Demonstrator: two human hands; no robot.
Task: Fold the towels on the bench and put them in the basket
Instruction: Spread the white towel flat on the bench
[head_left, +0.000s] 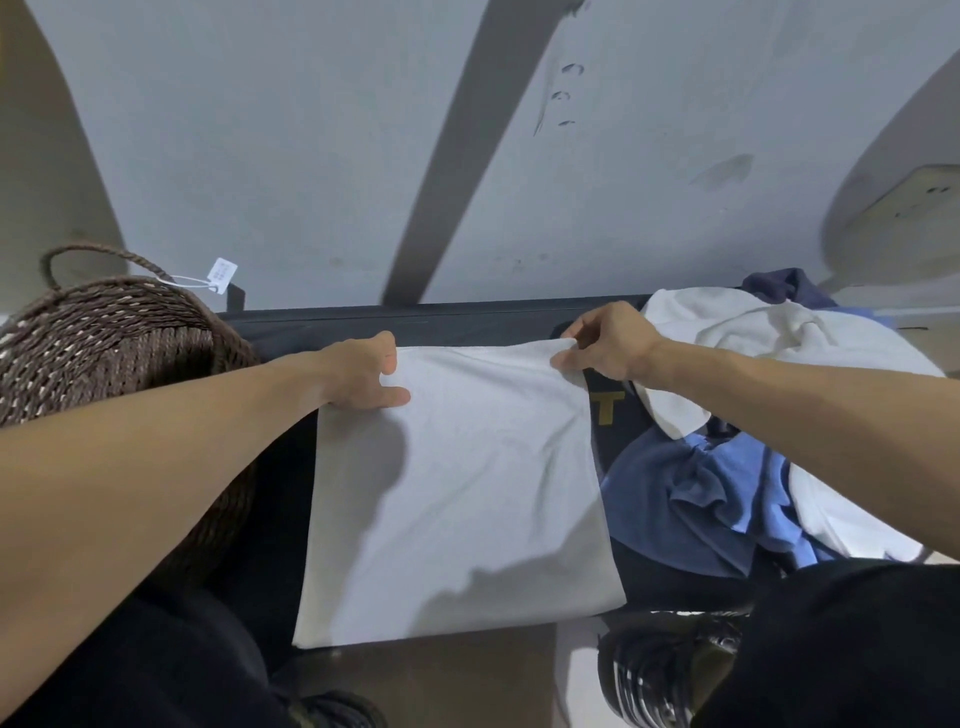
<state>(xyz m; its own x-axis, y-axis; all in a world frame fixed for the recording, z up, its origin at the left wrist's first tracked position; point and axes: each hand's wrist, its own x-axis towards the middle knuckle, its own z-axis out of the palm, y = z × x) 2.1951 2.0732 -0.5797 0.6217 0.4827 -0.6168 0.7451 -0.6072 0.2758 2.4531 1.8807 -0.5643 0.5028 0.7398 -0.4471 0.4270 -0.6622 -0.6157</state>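
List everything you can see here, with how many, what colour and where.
white towel: one, white, spread flat on the bench, centre
bench: one, dark, under the towels
basket: one, brown woven, left end of the bench
tag: one, white, tied at the basket's handle
towel pile: one heap, white, blue and navy, right side
wall: grey, behind the bench
left hand: one, grip on the towel's far left corner
right hand: one, pinching the far right corner
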